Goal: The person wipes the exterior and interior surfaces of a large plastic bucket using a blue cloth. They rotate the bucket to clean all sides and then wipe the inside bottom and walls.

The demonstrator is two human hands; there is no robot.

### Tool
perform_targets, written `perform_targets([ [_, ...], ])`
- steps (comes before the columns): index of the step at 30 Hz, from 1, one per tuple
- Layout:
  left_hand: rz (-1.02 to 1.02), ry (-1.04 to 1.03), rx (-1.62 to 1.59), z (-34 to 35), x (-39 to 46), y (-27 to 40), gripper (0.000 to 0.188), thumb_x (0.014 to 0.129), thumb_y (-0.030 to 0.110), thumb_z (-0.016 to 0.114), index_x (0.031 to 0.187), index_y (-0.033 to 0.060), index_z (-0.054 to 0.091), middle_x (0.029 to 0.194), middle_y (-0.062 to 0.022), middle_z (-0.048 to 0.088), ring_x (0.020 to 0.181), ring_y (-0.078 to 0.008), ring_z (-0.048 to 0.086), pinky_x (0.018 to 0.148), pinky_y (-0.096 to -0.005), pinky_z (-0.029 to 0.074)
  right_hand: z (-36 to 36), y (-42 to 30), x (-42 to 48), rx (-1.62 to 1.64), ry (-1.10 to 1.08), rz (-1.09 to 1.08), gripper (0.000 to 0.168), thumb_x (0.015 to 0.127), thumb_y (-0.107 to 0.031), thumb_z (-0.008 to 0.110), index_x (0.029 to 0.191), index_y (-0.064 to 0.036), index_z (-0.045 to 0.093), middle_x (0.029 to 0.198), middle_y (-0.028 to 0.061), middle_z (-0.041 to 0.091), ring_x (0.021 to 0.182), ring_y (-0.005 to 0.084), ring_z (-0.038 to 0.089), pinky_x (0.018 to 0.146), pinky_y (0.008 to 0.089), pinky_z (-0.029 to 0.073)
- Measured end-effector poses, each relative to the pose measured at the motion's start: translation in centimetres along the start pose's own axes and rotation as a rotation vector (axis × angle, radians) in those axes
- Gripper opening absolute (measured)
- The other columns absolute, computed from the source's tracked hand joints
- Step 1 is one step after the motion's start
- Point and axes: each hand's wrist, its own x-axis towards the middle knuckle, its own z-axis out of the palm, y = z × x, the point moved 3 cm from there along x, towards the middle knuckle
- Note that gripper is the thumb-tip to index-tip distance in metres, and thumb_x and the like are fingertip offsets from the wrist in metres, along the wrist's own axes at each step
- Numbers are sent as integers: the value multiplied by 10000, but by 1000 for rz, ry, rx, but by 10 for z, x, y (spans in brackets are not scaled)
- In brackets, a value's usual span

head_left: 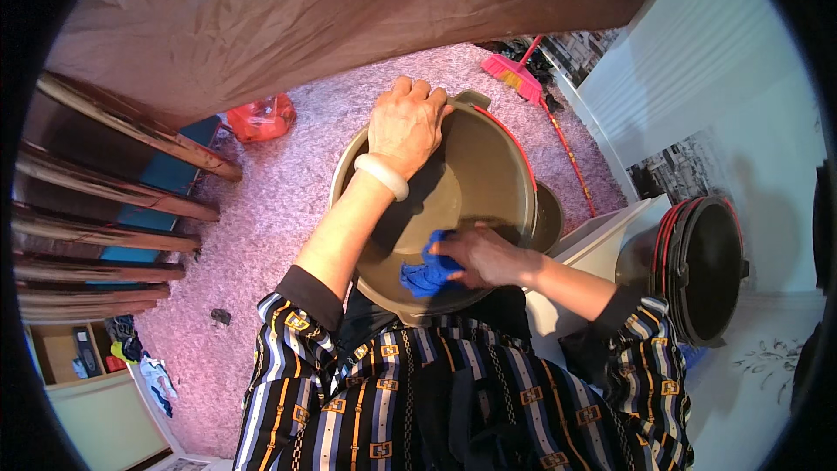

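A large grey-brown plastic bucket [431, 203] with a red line along part of its rim stands tilted before me, its mouth facing up towards me. My left hand [409, 124], with a pale bangle at the wrist, grips the bucket's far rim. Inside, near the wall closest to my body, my right hand [480, 255] holds a crumpled blue cloth [428, 273] against the bucket. The fingertips of my right hand are partly hidden by the cloth and slightly blurred.
Stacked dark buckets [709, 271] lie at the right beside a white cabinet [605, 232]. Another bucket [549, 216] is behind the large one. A pink broom [516, 75] and a red plastic bag [261, 119] are on the floor. A brown curtain [327, 6] hangs ahead.
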Motion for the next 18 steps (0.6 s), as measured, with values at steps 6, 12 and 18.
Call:
perform_targets([
  [6, -38, 101, 157, 3, -15, 10, 288, 896, 283, 620, 1144, 136, 626, 905, -48, 592, 880, -263, 533, 745, -409, 383, -32, 47, 60, -733, 301, -208, 197, 870, -248, 519, 1040, -170, 578, 1070, 78, 527, 1078, 264, 470, 937, 513, 334],
  [12, -59, 42, 124, 7, -15, 4, 287, 911, 268, 606, 1173, 152, 625, 898, -34, 587, 873, -262, 530, 747, -421, 380, 48, 40, 85, -990, -212, 420, 339, 954, -228, 456, 1263, -157, 577, 1217, 144, 558, 1142, 375, 480, 807, 617, 363],
  [18, -121, 44, 161, 6, -16, -3, 237, 910, 255, 610, 1123, 165, 663, 862, -47, 595, 839, -274, 537, 733, -422, 380, 51, 19, 86, 150, -121, 102, 436, 738, -225, 702, 1110, -28, 589, 865, 202, 630, 916, 380, 576, 732, 607, 400],
])
